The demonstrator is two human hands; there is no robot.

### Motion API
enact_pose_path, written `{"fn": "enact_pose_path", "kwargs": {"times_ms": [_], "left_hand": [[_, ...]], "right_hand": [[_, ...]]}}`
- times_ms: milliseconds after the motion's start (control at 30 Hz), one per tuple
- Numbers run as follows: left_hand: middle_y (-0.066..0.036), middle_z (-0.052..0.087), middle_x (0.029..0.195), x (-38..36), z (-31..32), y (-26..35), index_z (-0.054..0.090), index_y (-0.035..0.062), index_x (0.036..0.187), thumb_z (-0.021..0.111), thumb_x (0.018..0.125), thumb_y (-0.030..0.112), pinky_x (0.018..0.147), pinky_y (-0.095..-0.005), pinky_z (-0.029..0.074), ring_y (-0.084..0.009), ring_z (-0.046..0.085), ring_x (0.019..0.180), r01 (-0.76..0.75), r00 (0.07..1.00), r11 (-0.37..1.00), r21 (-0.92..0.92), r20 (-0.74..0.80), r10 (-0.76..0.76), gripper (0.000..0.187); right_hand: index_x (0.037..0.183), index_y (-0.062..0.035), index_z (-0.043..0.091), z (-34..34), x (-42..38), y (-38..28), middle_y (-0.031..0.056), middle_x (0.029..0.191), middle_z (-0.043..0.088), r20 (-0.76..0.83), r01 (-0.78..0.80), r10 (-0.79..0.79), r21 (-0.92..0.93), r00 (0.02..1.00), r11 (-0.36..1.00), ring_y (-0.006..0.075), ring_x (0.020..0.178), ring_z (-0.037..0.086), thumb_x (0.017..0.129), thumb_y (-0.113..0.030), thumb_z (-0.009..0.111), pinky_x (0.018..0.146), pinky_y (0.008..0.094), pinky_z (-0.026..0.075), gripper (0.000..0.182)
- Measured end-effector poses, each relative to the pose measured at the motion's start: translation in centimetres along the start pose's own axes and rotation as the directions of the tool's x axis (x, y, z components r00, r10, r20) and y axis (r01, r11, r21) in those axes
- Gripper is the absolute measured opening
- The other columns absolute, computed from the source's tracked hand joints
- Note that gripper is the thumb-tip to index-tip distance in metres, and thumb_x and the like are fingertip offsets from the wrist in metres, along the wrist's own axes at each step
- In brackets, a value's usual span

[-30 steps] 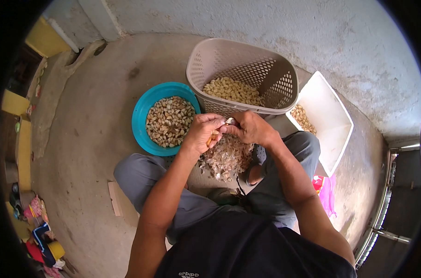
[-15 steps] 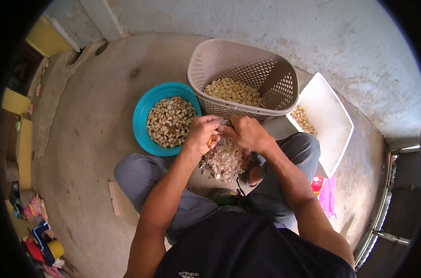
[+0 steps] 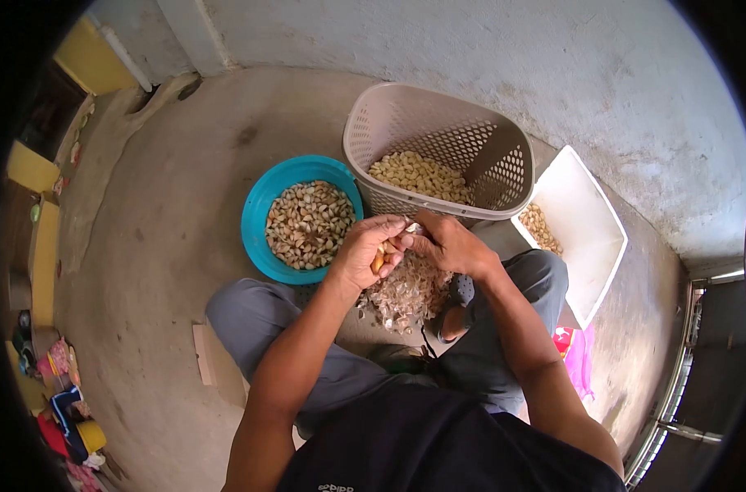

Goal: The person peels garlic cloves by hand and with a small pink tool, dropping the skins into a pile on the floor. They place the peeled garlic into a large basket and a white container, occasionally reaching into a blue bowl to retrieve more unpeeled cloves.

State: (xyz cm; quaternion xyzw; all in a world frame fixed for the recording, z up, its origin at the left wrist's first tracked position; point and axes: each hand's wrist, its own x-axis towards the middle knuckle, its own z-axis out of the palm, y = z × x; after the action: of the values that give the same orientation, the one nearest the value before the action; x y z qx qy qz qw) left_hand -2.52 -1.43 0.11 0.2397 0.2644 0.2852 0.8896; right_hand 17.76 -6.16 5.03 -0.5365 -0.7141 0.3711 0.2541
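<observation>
My left hand (image 3: 368,252) is curled around several garlic cloves (image 3: 381,261), some orange-brown, held in the palm and fingers. Its fingertips meet those of my right hand (image 3: 453,244), which pinches a pale garlic clove (image 3: 414,230) between thumb and fingers. The fingers partly hide that clove. Beneath both hands lies a heap of papery garlic skins (image 3: 406,293) on the floor. To the left, a turquoise basin (image 3: 255,238) holds many unpeeled cloves (image 3: 307,221). Just beyond my hands stands a beige perforated basket (image 3: 426,107) with peeled cloves (image 3: 422,176) at the bottom.
A white foam box (image 3: 590,238) leans tilted on the right, with cloves (image 3: 540,228) in its near corner. My bent knees flank the skins. Pink cloth (image 3: 582,365) lies right of my leg. A painted wall (image 3: 504,49) rises behind the basket.
The view has tilted slightly, so the containers appear a little lower. My hands stay together over the skins; the left has turned slightly, showing more of the cloves in its palm.
</observation>
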Motion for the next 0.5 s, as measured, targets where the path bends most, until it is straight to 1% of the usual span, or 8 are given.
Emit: {"fn": "enact_pose_path", "kwargs": {"times_ms": [33,67,133,167,267,367,467,500], "left_hand": [[-0.009,0.066,0.079,0.2,-0.2,-0.1,0.065,-0.0017,0.105,0.061,0.101,0.015,0.036,-0.0236,0.042,-0.0141,0.059,0.054,0.037,0.998,0.999,-0.019,0.044,-0.036,0.017],[-0.009,0.066,0.079,0.3,-0.3,-0.2,0.065,-0.0018,0.105,0.061,0.101,0.014,0.036,-0.0236,0.042,-0.0147,0.059,0.055,0.031,0.999,0.999,-0.01,0.045,-0.031,0.017],[-0.009,0.065,0.079,0.4,-0.1,-0.4,0.065,-0.0019,0.106,0.061,0.101,0.013,0.036,-0.0238,0.042,-0.0158,0.06,0.055,0.022,0.998,1.0,0.014,0.05,-0.023,0.016],[-0.011,0.065,0.08,0.6,-0.2,-0.7,0.065,-0.0022,0.107,0.061,0.1,0.011,0.036,-0.0243,0.043,-0.0171,0.061,0.057,0.008,1.0,1.0,-0.002,0.021,-0.007,0.015],[-0.012,0.065,0.083,0.8,-0.1,-0.6,0.063,-0.0023,0.109,0.061,0.1,0.01,0.036,-0.025,0.043,-0.0178,0.061,0.057,0.017,0.999,1.0,0.001,0.04,-0.017,0.015],[-0.013,0.065,0.085,1.0,-0.4,-1.0,0.061,-0.0021,0.111,0.06,0.1,0.009,0.036,-0.0254,0.043,-0.0184,0.062,0.058,0.009,1.0,1.0,-0.005,0.021,-0.009,0.016],[-0.013,0.065,0.084,1.2,-0.5,-1.2,0.061,-0.0017,0.111,0.059,0.1,0.008,0.036,-0.0255,0.043,-0.0191,0.062,0.058,0.017,1.0,0.999,-0.032,-0.02,-0.017,0.015],[-0.013,0.065,0.084,1.1,-0.4,-1.2,0.061,-0.0016,0.111,0.06,0.1,0.008,0.036,-0.0255,0.043,-0.0189,0.062,0.057,0.014,1.0,0.999,-0.035,-0.009,-0.014,0.015]], "right_hand": [[0.105,0.0039,0.062,-0.2,-0.1,0.0,0.0274,0.089,0.065,0.002,0.0,0.0,-0.038,1.0,0.999,0.0411,0.081,0.063,0.098,-0.039,0.067,0.074,0.0457,0.049,0.044],[0.103,0.0039,0.062,-0.3,-0.2,0.1,0.0273,0.087,0.065,0.002,0.0,0.0,-0.075,1.0,0.997,0.0415,0.08,0.063,0.097,-0.039,0.068,0.073,0.0459,0.049,0.043],[0.098,0.0044,0.062,-0.5,-0.3,0.5,0.027,0.085,0.064,-0.043,0.053,-0.056,-0.067,0.997,0.996,0.0421,0.078,0.062,0.095,-0.038,0.071,0.072,0.0461,0.049,0.043],[0.096,0.0047,0.062,-0.6,-0.4,0.6,0.0269,0.083,0.063,-0.067,0.079,-0.083,-0.063,0.994,0.995,0.0424,0.077,0.062,0.094,-0.037,0.072,0.071,0.0461,0.048,0.043],[0.091,0.0052,0.061,-0.8,-0.6,0.7,0.0265,0.081,0.062,-0.084,0.1,-0.105,-0.068,0.991,0.993,0.0434,0.075,0.061,0.094,-0.038,0.072,0.069,0.0462,0.048,0.045],[0.092,0.0048,0.062,-0.4,-0.6,1.2,0.0261,0.081,0.062,-0.078,0.158,-0.168,-0.117,0.983,0.98,0.0449,0.076,0.061,0.094,-0.038,0.072,0.068,0.0471,0.048,0.044],[0.092,0.0045,0.061,-0.3,-0.9,1.1,0.0266,0.082,0.063,-0.082,0.123,-0.136,-0.147,0.987,0.982,0.0463,0.078,0.061,0.095,-0.038,0.071,0.068,0.0484,0.048,0.043],[0.092,0.0042,0.061,-0.2,-0.9,1.2,0.0268,0.082,0.063,-0.089,0.119,-0.132,-0.142,0.987,0.983,0.0465,0.079,0.062,0.095,-0.038,0.069,0.069,0.0488,0.049,0.043]]}}
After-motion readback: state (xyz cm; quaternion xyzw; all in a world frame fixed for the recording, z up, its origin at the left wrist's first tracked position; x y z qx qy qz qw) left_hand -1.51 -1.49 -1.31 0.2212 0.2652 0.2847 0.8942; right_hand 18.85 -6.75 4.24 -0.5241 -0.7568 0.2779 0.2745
